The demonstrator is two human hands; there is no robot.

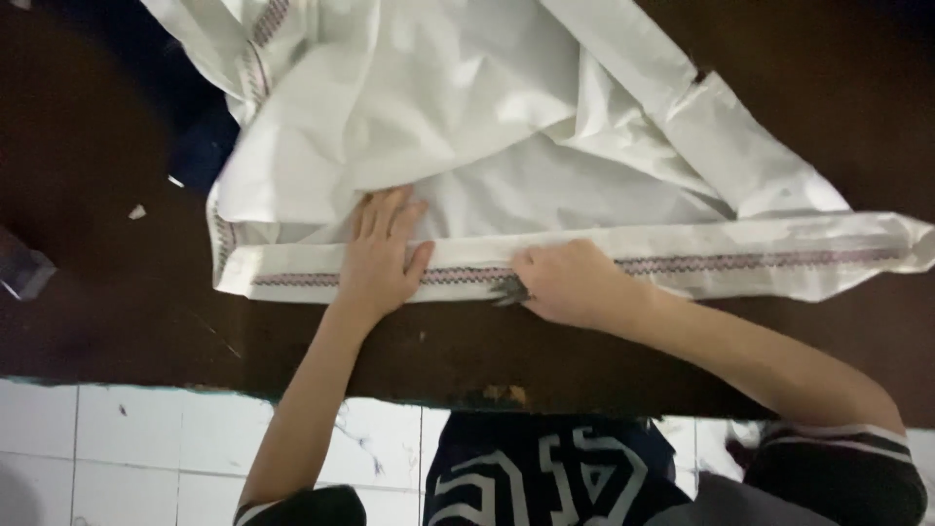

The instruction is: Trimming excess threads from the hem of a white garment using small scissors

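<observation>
left hand (382,255) flat, released on white cloth (506,146) | right hand (570,282) clenched on hem band (740,261)

The head view is dim overall, with 1 bright zone: the white cloth (506,127) catches the light and is nearly washed out across its middle folds, losing crease detail. The dark table (88,321) swallows light and falls to near black toward the top corners. Light seems to come from above, since the left hand (380,258) and right hand (570,282) throw only faint shadows. The whole picture is soft; the cloth's left edge smears with motion blur, and the white floor tiles (127,448) below look grainy and out of focus
</observation>
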